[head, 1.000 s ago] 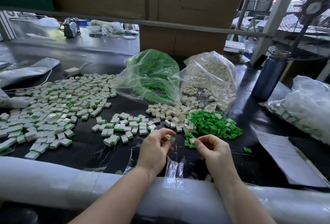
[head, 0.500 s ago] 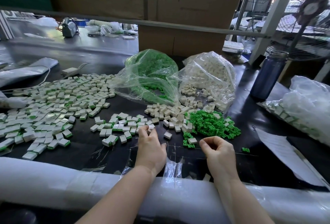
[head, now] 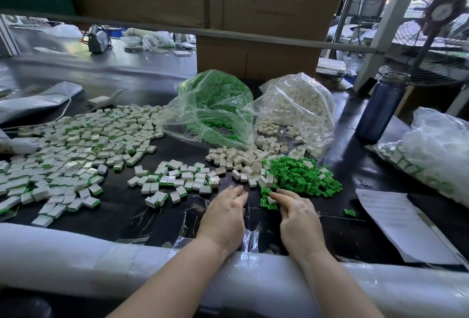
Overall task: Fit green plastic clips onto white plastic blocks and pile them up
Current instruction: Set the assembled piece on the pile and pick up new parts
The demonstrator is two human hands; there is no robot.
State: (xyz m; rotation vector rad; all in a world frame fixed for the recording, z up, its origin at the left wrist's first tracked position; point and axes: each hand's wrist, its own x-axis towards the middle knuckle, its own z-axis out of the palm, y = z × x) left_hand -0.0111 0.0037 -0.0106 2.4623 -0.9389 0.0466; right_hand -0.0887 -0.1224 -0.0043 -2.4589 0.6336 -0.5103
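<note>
Both hands down on table, between parts. Left hand [head: 224,212] flat, fingers straight, empty, just short of loose white blocks [head: 243,163]. Right hand [head: 297,212] fingers extended onto near edge of green clips [head: 302,174], nothing gripped yet. Take one clip and one block only, seat clip square, toss onto finished pile [head: 73,150] at left

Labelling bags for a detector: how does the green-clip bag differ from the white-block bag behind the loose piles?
The green clip bag sits left, the white block bag right, and they touch. The first shows only green clips, the second only off-white blocks. White blocks spill from the second bag's mouth onto the black table; the clip bag's green stays mostly under its plastic. Both are clear, crumpled plastic bags lying slumped and open toward the person.
</note>
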